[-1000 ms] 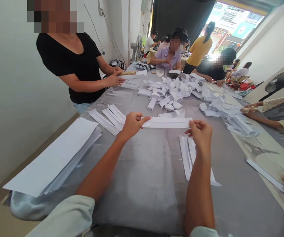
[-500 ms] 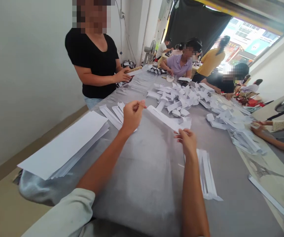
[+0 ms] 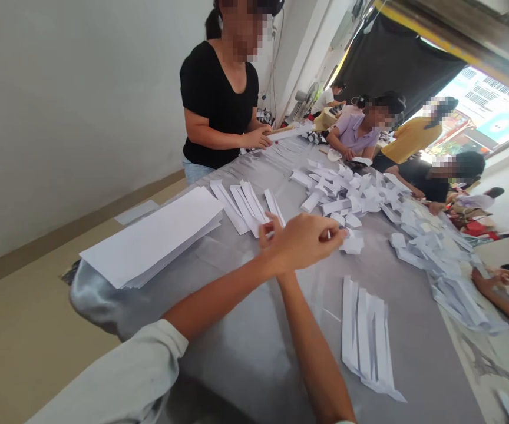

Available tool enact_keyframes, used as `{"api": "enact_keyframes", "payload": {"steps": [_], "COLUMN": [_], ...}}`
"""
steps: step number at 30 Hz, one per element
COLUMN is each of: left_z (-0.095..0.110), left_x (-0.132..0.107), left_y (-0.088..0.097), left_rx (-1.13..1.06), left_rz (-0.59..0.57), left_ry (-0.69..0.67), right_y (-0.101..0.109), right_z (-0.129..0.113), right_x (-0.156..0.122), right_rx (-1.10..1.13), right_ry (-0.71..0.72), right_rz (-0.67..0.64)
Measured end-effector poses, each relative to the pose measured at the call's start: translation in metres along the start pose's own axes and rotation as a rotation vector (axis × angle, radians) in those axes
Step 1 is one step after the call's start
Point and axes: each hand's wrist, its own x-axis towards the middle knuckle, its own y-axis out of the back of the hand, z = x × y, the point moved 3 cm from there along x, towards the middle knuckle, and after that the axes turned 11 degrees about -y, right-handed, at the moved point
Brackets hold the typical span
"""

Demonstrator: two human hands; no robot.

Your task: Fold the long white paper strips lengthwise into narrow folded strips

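My two forearms cross over the grey table (image 3: 254, 353). My left hand (image 3: 303, 240) lies on top with its fingers curled together and pointing right; a speck of white shows at the fingertips. Most of my right hand (image 3: 268, 227) is hidden behind it. Its visible fingers are pinched at the near end of a folded paper strip (image 3: 274, 206). That strip lies beside several folded strips (image 3: 241, 203) on the left. A second group of folded strips (image 3: 367, 335) lies near my right forearm.
A stack of flat white sheets (image 3: 157, 235) lies at the table's left edge. A heap of folded paper pieces (image 3: 347, 194) covers the middle and right. A person in a black top (image 3: 217, 106) stands at the left side, and others sit further along.
The long strip I held stretched between both hands has gone left to the folded strips. My hands have come together and crossed. The view has swung left.
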Motion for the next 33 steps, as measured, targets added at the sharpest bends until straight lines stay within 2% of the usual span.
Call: {"api": "enact_keyframes", "payload": {"steps": [2, 4, 6, 7, 10, 15, 18, 20, 24, 26, 29, 31, 33], "left_z": [0.014, 0.024, 0.031, 0.033, 0.035, 0.031, 0.032, 0.034, 0.027, 0.017, -0.004, -0.019, -0.036], "left_x": [-0.004, -0.008, -0.011, -0.012, -0.013, -0.011, -0.011, -0.011, -0.006, -0.001, 0.006, 0.010, 0.010], "left_y": [0.000, -0.001, 0.000, 0.000, 0.004, 0.008, 0.008, 0.009, 0.020, 0.029, 0.038, 0.038, 0.031], "left_rx": [-0.037, -0.064, -0.069, -0.071, -0.074, -0.068, -0.062, -0.060, -0.031, 0.003, 0.020, 0.041, 0.098], "left_rz": [-0.081, -0.145, -0.181, -0.191, -0.209, -0.206, -0.211, -0.207, -0.114, -0.017, 0.085, 0.103, 0.070], "left_ry": [-0.068, -0.132, -0.180, -0.195, -0.205, -0.192, -0.189, -0.176, -0.032, 0.050, 0.161, 0.199, 0.258], "right_y": [-0.041, -0.081, -0.111, -0.121, -0.138, -0.142, -0.128, -0.107, -0.046, -0.012, 0.034, 0.062, 0.086], "right_z": [-0.013, -0.024, -0.033, -0.036, -0.041, -0.041, -0.042, -0.038, -0.008, 0.014, 0.046, 0.064, 0.078], "right_x": [-0.013, -0.030, -0.045, -0.050, -0.058, -0.060, -0.064, -0.067, -0.070, -0.074, -0.084, -0.094, -0.107], "right_rx": [-0.149, -0.324, -0.401, -0.409, -0.333, -0.100, -0.037, -0.002, 0.066, 0.154, 0.241, 0.310, 0.386], "right_ry": [0.144, 0.343, 0.475, 0.514, 0.535, 0.519, 0.521, 0.474, 0.173, 0.081, -0.050, -0.119, -0.167], "right_rz": [-0.118, -0.320, -0.440, -0.456, -0.372, -0.190, -0.083, 0.012, 0.199, 0.312, 0.348, 0.372, 0.419]}}
